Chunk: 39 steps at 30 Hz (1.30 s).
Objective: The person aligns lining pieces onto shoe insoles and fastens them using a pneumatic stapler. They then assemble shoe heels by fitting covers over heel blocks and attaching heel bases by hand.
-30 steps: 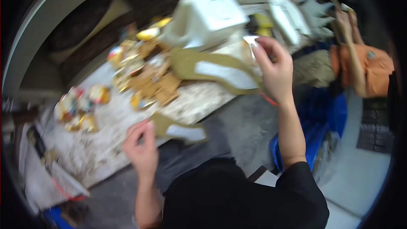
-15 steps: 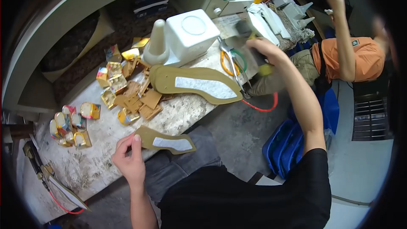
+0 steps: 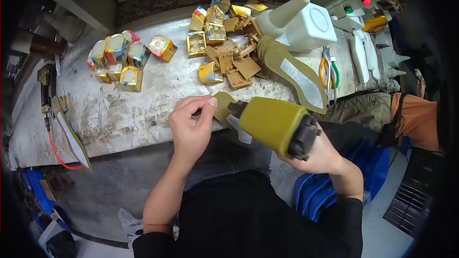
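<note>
Clearly, the left hand (image 3: 192, 126) has its thumb and fingers pinched shut on the rounded end of a small olive insole (image 3: 222, 106), which hangs over the near edge of the desk (image 3: 148, 126). The right hand (image 3: 321, 155) grips a yellow-green tool (image 3: 270, 123); its fingers are mostly hidden by the body, so how tightly they curl cannot be told. The tool's dark front end points toward ten o'clock and overlaps the insole in view; whether they touch is unclear.

From the small insole, brown pieces (image 3: 247, 67) lie heaped at twelve o'clock, a white jug (image 3: 311, 31) stands at one, and scissors (image 3: 327, 64) lie at two beside larger olive insoles (image 3: 302, 85). Patterned blocks (image 3: 117, 50) cluster at ten, and another insole (image 3: 71, 136) lies at nine. A person in an orange top (image 3: 416, 119) is at three, with blue bins (image 3: 318, 193) at four.
</note>
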Each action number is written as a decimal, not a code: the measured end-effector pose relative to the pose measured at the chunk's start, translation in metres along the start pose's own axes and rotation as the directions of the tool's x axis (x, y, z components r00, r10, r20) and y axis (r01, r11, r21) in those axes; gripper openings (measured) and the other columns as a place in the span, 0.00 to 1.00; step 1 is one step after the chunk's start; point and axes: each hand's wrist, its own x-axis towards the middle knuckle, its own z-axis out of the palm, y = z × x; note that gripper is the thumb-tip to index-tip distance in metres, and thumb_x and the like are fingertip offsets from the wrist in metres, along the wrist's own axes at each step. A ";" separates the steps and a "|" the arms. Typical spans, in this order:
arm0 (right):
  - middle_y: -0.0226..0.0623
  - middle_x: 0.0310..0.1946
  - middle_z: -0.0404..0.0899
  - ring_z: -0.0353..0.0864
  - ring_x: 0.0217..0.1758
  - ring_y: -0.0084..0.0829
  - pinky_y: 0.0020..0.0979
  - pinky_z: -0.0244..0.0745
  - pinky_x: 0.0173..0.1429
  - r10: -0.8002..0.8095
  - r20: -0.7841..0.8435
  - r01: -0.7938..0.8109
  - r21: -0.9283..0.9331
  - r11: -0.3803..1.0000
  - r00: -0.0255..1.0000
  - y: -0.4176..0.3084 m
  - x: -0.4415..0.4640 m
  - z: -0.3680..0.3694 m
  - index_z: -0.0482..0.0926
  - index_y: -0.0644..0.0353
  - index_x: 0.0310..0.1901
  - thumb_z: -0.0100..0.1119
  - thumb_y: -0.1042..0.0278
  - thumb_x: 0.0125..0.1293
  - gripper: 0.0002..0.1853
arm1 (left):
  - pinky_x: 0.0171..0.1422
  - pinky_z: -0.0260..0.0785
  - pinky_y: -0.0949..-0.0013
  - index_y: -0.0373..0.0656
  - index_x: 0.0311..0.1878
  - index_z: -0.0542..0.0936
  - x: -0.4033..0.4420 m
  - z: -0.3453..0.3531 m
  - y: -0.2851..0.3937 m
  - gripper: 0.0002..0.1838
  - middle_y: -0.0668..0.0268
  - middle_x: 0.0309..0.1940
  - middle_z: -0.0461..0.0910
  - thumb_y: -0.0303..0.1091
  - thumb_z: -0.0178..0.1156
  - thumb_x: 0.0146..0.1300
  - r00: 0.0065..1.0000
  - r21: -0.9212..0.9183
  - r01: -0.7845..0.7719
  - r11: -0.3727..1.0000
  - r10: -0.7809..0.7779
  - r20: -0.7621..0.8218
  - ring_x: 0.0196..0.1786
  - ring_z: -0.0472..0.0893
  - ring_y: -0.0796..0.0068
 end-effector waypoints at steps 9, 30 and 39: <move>0.52 0.37 0.88 0.87 0.38 0.58 0.41 0.83 0.43 0.024 0.006 -0.023 -0.070 0.997 1.000 -0.009 0.025 0.016 0.82 0.66 0.45 0.72 0.73 0.57 0.14 | 0.58 0.78 0.67 0.30 0.43 0.91 -0.003 0.002 0.000 0.07 0.54 0.42 0.92 0.27 0.71 0.72 0.999 0.021 -0.037 0.999 0.037 -0.003 0.48 0.88 0.67; 0.67 0.65 0.81 0.82 0.68 0.60 0.48 0.75 0.75 0.355 -0.771 -0.672 -0.125 0.730 0.529 0.203 -0.008 -0.119 0.69 0.72 0.77 0.70 0.59 0.65 0.42 | 0.42 0.74 0.76 0.34 0.44 0.86 -0.063 -0.023 -0.027 0.07 0.67 0.33 0.86 0.28 0.66 0.78 0.896 -0.294 0.363 0.884 -0.245 0.370 0.36 0.82 0.84; 0.53 0.71 0.72 0.68 0.78 0.56 0.47 0.64 0.82 -0.146 -0.503 -0.205 -0.578 0.790 0.852 0.102 0.043 -0.044 0.71 0.58 0.79 0.80 0.60 0.59 0.46 | 0.66 0.75 0.65 0.38 0.67 0.78 -0.020 -0.157 -0.041 0.15 0.65 0.56 0.84 0.25 0.59 0.82 0.982 -0.689 0.009 0.725 -0.136 -0.131 0.59 0.83 0.73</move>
